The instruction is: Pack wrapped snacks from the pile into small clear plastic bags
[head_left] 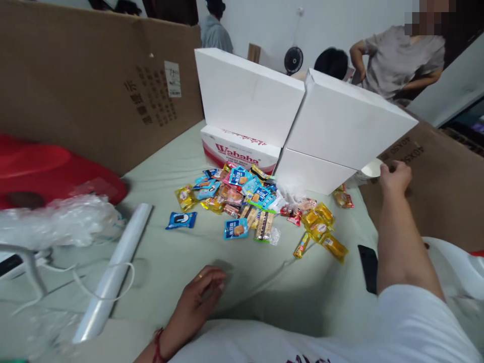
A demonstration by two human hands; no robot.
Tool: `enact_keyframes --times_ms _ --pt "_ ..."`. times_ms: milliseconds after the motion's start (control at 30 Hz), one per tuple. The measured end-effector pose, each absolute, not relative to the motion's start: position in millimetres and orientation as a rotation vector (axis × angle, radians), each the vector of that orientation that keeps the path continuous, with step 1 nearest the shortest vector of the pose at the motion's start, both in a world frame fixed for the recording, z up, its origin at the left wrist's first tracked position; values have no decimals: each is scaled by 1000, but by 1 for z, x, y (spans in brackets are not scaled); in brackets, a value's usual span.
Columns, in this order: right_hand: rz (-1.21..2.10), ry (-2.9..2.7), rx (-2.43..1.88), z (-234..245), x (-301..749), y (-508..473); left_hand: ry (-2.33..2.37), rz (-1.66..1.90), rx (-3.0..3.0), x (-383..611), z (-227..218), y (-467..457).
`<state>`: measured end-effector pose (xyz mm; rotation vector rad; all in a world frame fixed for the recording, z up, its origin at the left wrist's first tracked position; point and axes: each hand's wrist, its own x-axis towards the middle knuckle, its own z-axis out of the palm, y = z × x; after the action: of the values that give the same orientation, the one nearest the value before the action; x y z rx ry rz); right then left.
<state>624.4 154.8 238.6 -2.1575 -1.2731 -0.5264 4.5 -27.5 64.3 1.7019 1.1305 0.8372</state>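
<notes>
My left hand (200,295) rests near the front of the table, fingers loosely bent and thumb apart, with nothing in it. On the far right, my right hand (395,176) is closed at the edge of a whitish rounded thing (372,168), perhaps a cup or a roll; its kind is unclear. Wrapped snacks lie heaped mid-table, among them a light-blue packet (236,229), a dark-blue packet (181,220), a wafer-like bar pack (264,225) and yellow packets (335,247). A small yellow stick packet (301,245) lies at the heap's right front.
White boxes (249,91) and a Wahaha carton (238,151) stand behind the heap. Brown cardboard (94,75) walls the left. Nearby are a plastic film roll (113,272), a red object (49,171), bubble wrap (75,219) and a phone (368,268). Other people are behind.
</notes>
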Motion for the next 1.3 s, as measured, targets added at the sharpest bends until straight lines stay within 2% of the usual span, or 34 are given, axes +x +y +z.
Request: enact_keyframes --times_ms 100,200,300,367,500,600,733,867,1000,1133,1233,1300 --pt "-488 -1127 -2000 198 578 115 1117 856 1703 0 66 -24" --pt "-346 -1026 -1942 134 510 39 1035 856 1709 -2 65 -12" --pt "100 -1029 -1998 79 453 -36 953 827 1722 1 55 1" --pt "372 -1062 -2002 64 433 -63 928 800 1739 6 44 8" --pt "472 -1284 -2005 84 422 -46 945 714 1811 17 20 12" --pt "596 -1663 -1874 100 402 -3 947 640 1868 21 5 7" --pt "679 -1992 -1793 75 348 40 935 679 1856 16 -1 -3" --pt "568 -1883 -1907 48 330 35 949 763 1710 0 6 -9" --pt "385 -1621 -1884 69 345 -13 924 776 1454 -2 19 -7" --pt "709 -1419 -1696 97 328 -52 816 634 926 34 39 5" --pt "961 -1364 -1583 95 301 -57 632 506 691 70 50 16" --pt "995 -1383 -1569 89 288 -55 516 462 657 86 52 23"
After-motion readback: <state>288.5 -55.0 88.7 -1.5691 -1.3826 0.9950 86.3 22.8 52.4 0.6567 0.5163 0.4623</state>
